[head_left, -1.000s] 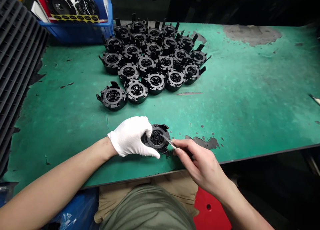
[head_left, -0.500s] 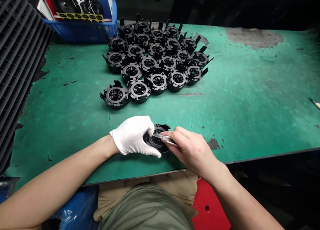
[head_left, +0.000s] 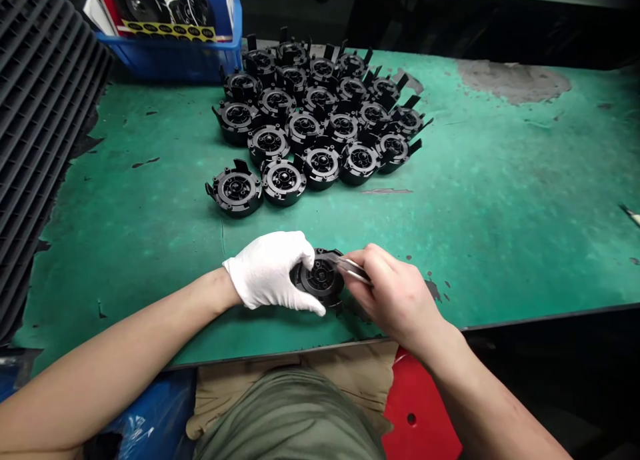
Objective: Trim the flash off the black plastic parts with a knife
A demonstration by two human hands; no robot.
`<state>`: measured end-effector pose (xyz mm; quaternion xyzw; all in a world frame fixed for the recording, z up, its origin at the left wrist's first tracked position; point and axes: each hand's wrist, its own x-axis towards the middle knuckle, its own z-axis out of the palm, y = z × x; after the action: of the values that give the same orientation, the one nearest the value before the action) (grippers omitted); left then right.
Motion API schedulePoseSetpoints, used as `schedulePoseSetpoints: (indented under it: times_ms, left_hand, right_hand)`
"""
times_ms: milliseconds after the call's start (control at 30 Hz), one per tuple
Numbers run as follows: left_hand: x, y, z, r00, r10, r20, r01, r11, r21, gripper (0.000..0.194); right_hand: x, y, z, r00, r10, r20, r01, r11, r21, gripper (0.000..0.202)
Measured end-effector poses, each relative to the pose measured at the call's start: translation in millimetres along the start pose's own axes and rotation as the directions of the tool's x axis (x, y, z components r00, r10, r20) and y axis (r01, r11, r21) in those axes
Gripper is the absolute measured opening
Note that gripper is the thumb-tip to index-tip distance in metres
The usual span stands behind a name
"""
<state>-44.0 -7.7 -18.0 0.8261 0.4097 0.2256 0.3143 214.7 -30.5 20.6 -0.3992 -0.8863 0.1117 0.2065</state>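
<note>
A round black plastic part (head_left: 321, 277) with a ribbed hub lies on the green bench near its front edge. My left hand (head_left: 275, 271), in a white glove, curls around the part's left side with thumb and fingers gripping its rim. My bare right hand (head_left: 393, 293) is closed on a slim craft knife (head_left: 356, 271) with a pale handle. The knife's tip, blurred, is over the upper right of the part's rim; whether it touches cannot be made out. Beyond my hands stand several like black parts (head_left: 284, 179) in close rows.
A blue bin (head_left: 165, 63) holding black parts and printed sheets stands at the back left. Black ribbed trays (head_left: 45, 133) are stacked along the left edge. Another pale-handled tool (head_left: 631, 215) lies at the far right of the green bench (head_left: 500, 200).
My right hand has moved the knife from the part's hub up and right toward its rim. The left hand keeps its grip. The whole view has shifted slightly.
</note>
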Motion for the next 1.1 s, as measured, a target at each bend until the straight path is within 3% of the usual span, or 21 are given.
schedulePoseSetpoints:
  times_ms: [133,267,400,567,1100]
  left_hand:
    - [-1.5,-0.7,1.2,0.999,-0.037,-0.007,0.036,0.995,-0.089,0.087]
    - [2.1,2.2,-2.8,0.998,-0.027,0.065,0.030,0.999,-0.046,0.106]
    - [5.8,2.6,-5.1,0.991,0.006,0.136,-0.008,1.000,0.018,0.098]
    - [6.3,0.9,-3.0,0.992,0.049,0.121,-0.053,0.998,0.037,0.096]
    - [5.0,0.6,-3.4,0.992,0.067,0.108,-0.066,0.998,-0.016,0.097]
  right_hand:
    - [-10.3,-0.9,-12.1,0.998,0.042,0.051,-0.042,0.999,0.009,0.015]
    - [-25.2,-4.2,-15.9,0.996,0.026,0.090,-0.022,0.999,-0.044,0.025]
    - [-42.4,-6.0,-10.4,0.996,-0.010,0.089,0.016,0.997,-0.072,0.051]
    - [-50.7,-5.1,-4.1,0.997,-0.026,0.067,0.034,0.993,-0.111,0.073]
    - [-44.3,0.4,-8.7,0.986,-0.026,0.163,0.043,0.994,-0.101,0.045]
